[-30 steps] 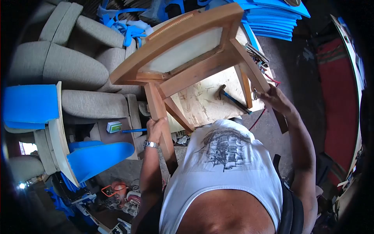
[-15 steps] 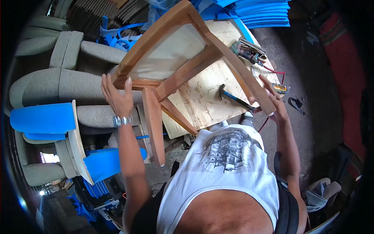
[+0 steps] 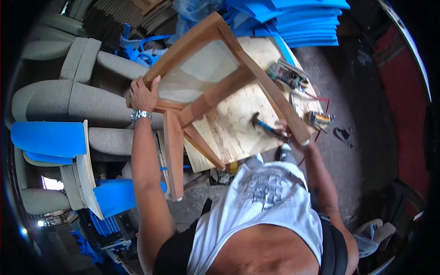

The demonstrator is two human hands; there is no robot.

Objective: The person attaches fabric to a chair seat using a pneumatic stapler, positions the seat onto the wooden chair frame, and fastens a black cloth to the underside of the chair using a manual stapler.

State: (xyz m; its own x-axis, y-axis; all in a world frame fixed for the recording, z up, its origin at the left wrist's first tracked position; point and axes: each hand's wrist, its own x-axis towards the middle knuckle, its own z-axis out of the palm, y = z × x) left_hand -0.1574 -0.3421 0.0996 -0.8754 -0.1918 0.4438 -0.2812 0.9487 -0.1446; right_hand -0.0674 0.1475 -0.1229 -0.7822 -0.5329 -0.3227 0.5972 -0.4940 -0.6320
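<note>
Chair frame (image 3: 215,97) is being held tilted over the plywood-topped table (image 3: 229,133); contact between them unclear. Best handled by both sides being steadied together, legs being kept clear of the hammer (image 3: 271,129). Frame's near corner is being grasped by the left hand (image 3: 143,96), fingers curled. Right hand (image 3: 283,127) is being partly masked by a leg; grip cannot be told.

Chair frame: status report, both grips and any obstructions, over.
Left grip on the chair frame; right grip partly behind a leg, hold unclear. Frame over worktable, underside showing. Hammer near right grip, possibly in the way.
</note>
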